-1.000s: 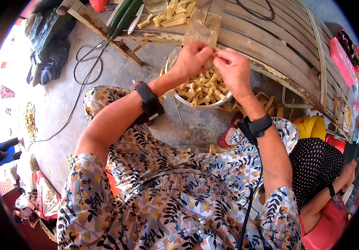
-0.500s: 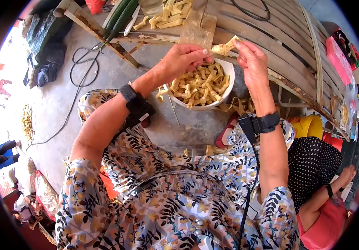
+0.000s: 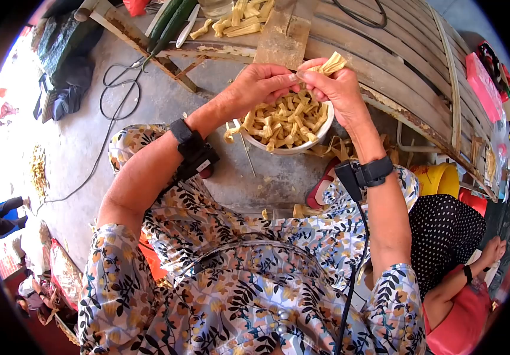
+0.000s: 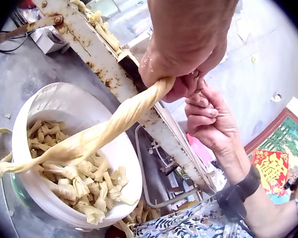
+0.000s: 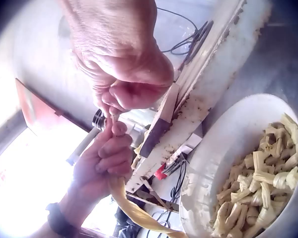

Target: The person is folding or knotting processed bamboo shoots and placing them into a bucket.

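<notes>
Fabric (image 3: 237, 284) with a leaf print fills the near edge of the head view. Past it, a white bowl (image 3: 249, 141) is set on the concrete floor (image 3: 118, 136) and is heaped with short yellow knots (image 3: 284, 121).

Just above the bowl's far rim the left hand (image 3: 261, 83) and the right hand (image 3: 338, 89) are held together, touching each other. One long twisted strip (image 4: 104, 131) is held by both. The left hand is closed round it as a fist, with the fingers curled tight. From that fist the strip's long axis runs down and to the left across the bowl, and its knotted end is seen hanging beyond the left rim. The other, short end is pinched in the curled fingertips of the right hand and sticks up just past them on the far side.

The free length therefore lies wholly on the left hand's side, below the fingers and nearer than them. The right hand is the one closer to the short end.

Beyond the hands a bench (image 3: 385, 65) of weathered slats is seen. On its far left part some loose yellow pieces (image 3: 243, 21) and two cucumbers (image 3: 172, 21) are laid.
</notes>
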Tool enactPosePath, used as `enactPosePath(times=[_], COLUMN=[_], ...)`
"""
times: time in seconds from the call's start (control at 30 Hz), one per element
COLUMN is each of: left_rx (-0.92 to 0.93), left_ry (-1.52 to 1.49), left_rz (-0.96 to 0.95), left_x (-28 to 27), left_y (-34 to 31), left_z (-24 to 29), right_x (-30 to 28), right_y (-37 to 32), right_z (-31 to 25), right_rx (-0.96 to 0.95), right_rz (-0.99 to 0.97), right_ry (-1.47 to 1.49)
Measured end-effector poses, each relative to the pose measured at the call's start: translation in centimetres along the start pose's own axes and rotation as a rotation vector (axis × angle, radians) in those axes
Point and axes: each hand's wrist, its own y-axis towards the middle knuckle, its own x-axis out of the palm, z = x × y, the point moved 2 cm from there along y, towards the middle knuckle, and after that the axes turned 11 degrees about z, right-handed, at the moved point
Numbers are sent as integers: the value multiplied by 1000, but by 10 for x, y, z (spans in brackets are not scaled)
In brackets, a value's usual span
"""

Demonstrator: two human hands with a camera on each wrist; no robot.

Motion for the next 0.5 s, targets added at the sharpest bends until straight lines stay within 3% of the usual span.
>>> enactPosePath(times=[0.27,0.5], left_rx=[-120,-115], left_ry=[-140,-179], left_rz=[-68,-137], left_x=[-7,-12], left_y=[-1,-1], left_z=[5,6], right_x=[-3,-8], right_y=[1,-2], right_z=[0,-4], right_rx=[46,83], right_rz=[16,-41], right_ry=[194,233])
